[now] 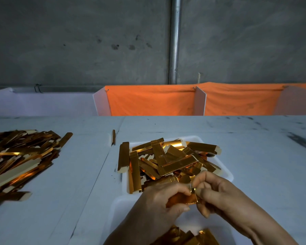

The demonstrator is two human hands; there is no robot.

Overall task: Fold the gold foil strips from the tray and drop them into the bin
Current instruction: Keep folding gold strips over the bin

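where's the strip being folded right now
In the head view, the gold foil strip sits low and right of centre, pinched between the left hand and right hand, just in front of the white tray.

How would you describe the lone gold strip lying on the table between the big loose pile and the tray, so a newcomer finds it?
Start at the white rectangular plastic tray heaped with gold foil strips in the middle of the pale grey table. Look just beyond its far left corner, toward the orange cloth divider. There lies a single short gold foil strip, pointing away from the viewer, touching no other strip.
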